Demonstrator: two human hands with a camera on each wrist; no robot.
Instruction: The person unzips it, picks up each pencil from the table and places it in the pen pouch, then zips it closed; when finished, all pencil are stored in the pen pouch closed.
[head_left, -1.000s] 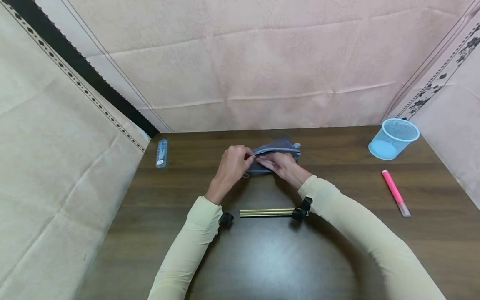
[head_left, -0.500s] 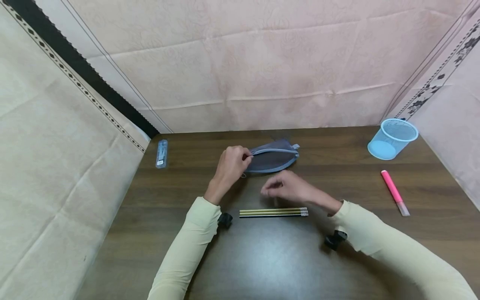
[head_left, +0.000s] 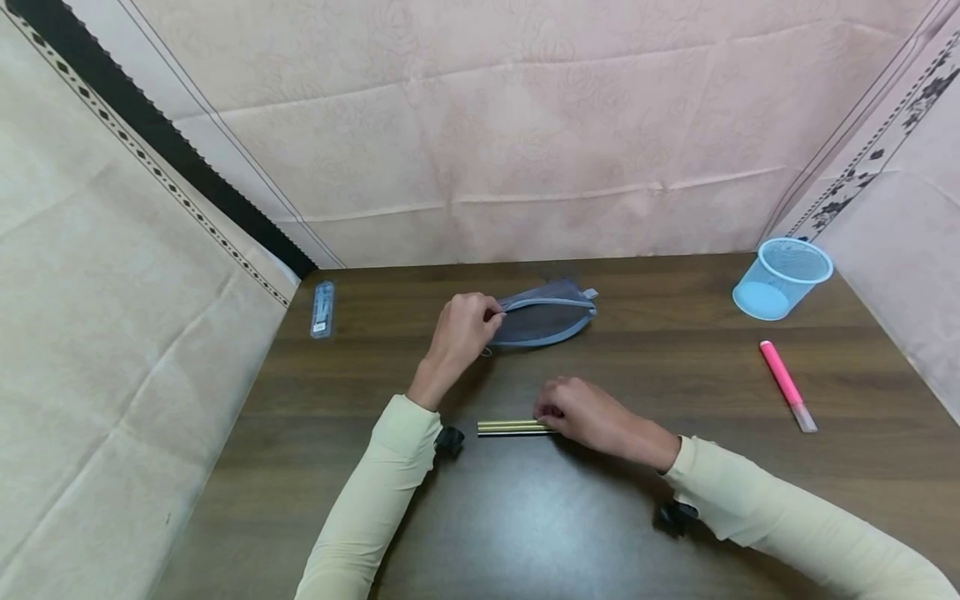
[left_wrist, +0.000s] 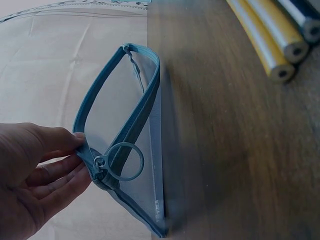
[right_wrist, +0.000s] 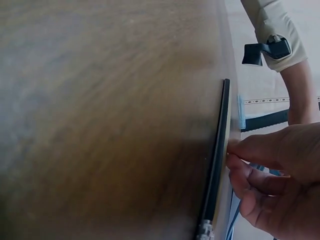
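A blue-edged mesh pouch (head_left: pixel 543 322) lies at the back middle of the table, its zipper gaping. My left hand (head_left: pixel 461 333) pinches its left end; in the left wrist view, thumb and fingers of that hand (left_wrist: pixel 37 175) grip the corner beside a ring pull (left_wrist: pixel 127 177). Nearer me lie two gold pencils and a black one, side by side (head_left: pixel 506 427). My right hand (head_left: pixel 600 421) covers their right part. In the right wrist view, its thumb and forefinger (right_wrist: pixel 237 150) pinch at a gold pencil behind the black pencil (right_wrist: pixel 217 155).
A blue cup (head_left: pixel 782 279) stands at the back right, with a pink marker (head_left: pixel 783 379) lying in front of it. Towards the back left is a small blue case (head_left: pixel 322 309). Pale cloth (head_left: pixel 487 150) hangs behind the table.
My right hand has left the pouch, moved towards me and come down on the pencils. The pouch opening shows wider. My left hand has stayed on the pouch's end.
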